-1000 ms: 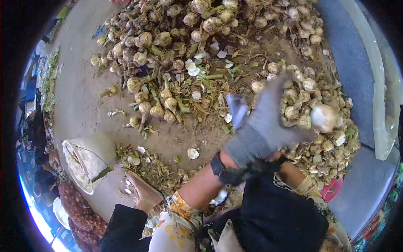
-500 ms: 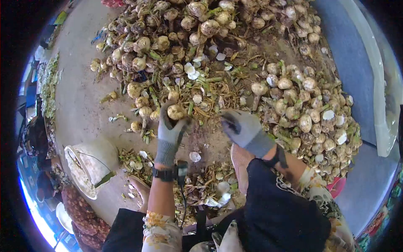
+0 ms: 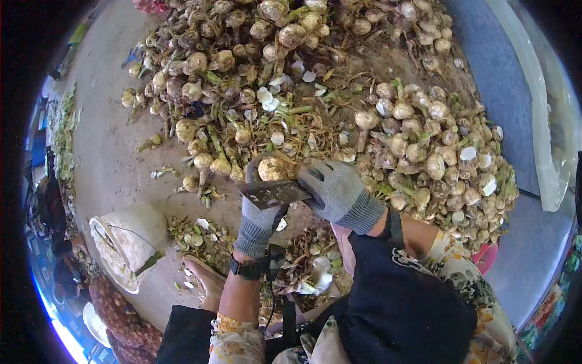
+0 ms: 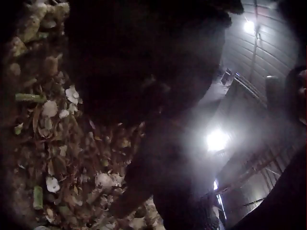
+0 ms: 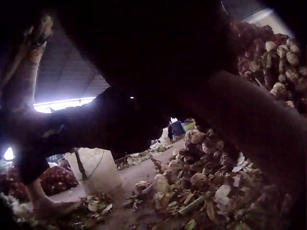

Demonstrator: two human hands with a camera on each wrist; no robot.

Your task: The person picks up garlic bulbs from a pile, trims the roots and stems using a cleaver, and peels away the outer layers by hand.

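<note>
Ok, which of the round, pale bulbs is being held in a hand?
The round, soil-streaked bulb in the grey-gloved left hand, just above the dark, flat metal blade in the head view; the other bulbs lie heaped or scattered.

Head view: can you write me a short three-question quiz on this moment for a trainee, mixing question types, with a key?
1. Multiple choice. What does the right hand hold?
A) a hammer
B) a flat, dark blade
C) a hose

2. True or false: the left hand, which holds a round bulb, is bare.

3. Fill in the blank: in the head view, the white bucket is on the ____ side of the picture.

Key
1. B
2. False; it wears a gray glove.
3. left
</note>
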